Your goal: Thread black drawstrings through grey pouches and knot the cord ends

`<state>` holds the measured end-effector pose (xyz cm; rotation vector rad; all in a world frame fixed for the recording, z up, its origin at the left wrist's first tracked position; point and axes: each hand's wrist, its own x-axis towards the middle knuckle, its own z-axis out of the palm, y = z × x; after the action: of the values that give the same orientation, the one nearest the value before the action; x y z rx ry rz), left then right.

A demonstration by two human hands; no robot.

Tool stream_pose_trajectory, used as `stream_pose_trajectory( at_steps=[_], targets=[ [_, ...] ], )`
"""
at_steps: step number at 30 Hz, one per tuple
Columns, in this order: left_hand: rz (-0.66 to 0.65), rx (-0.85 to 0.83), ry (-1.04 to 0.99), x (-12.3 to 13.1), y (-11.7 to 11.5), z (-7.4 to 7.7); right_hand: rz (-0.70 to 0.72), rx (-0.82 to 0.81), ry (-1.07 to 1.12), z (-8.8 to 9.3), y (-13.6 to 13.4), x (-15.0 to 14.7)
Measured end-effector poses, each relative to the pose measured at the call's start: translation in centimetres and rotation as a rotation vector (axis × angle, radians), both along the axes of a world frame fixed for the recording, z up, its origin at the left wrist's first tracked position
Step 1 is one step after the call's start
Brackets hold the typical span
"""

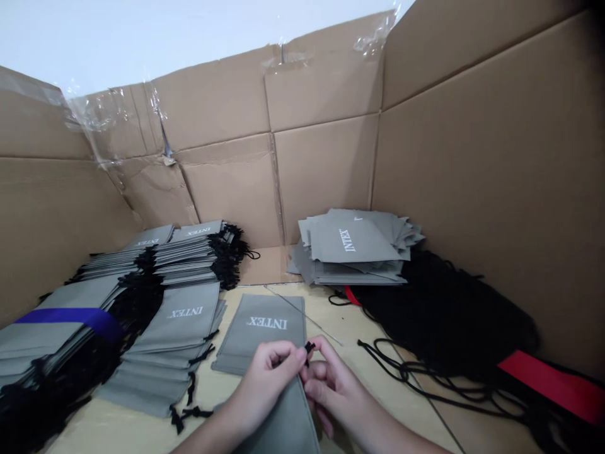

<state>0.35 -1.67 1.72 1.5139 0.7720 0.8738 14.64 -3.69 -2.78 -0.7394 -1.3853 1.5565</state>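
Grey drawstring pouch [283,424] sits nearest the camera, bottom centre, upright-ish, with its top edge rising between the two hands. Left hand [267,384] and right hand [331,391] are close together, almost touching, fingers curled and nearly closed. Fingertips [300,354] of both hands meet at a black drawstring end [309,347], which looks pinched at the pouch's top corner. Exact grip is partly hidden by the fingers. Pouch lies directly under and between the hands.

Work surface is a pale board [359,334], walled in by brown cardboard box panels [326,176] with clear tape [113,110] on the seams. One flat pouch printed INTEX [259,334] lies just ahead of the hands, touching neither. Thin wire [302,315] runs across the board just beyond it.

Left side: stacked grey pouches [165,340] with black cords bunched along one edge, a purple band [70,318] around the far-left stack, two more stacks [189,252] behind. Right side: loose, untidy pile of grey pouches [350,246] against the cardboard, beside a heap of black cords [439,309]. Red band [553,384] lies in the cords, with a smaller red strip [352,295] near the pile. Loose black cord [401,372] trails toward the right hand.
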Motion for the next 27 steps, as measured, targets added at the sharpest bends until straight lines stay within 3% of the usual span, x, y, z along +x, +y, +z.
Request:
stream_pose_trajectory(
  at_steps=[8,13,19,24,27],
  targets=[
    [0.2,-0.371,-0.195,0.3,0.1,-1.4,-0.227,0.235,-0.252,1.8,-0.5,0.6],
    [0.091,-0.6,-0.285,-0.3,0.4,-1.7,-0.329,0.437,-0.539,2.1,-0.1,1.7],
    [0.098,-0.678,-0.245,-0.6,0.8,-1.6,-0.322,0.79,-0.782,2.2,0.6,2.8],
    [0.084,-0.659,-0.234,-0.6,0.5,-0.9,-0.339,1.019,-0.851,2.5,0.9,3.4],
    [0.014,-0.606,-0.21,-0.6,0.5,-0.7,-0.278,1.127,-0.828,2.9,1.1,3.5]
  ],
)
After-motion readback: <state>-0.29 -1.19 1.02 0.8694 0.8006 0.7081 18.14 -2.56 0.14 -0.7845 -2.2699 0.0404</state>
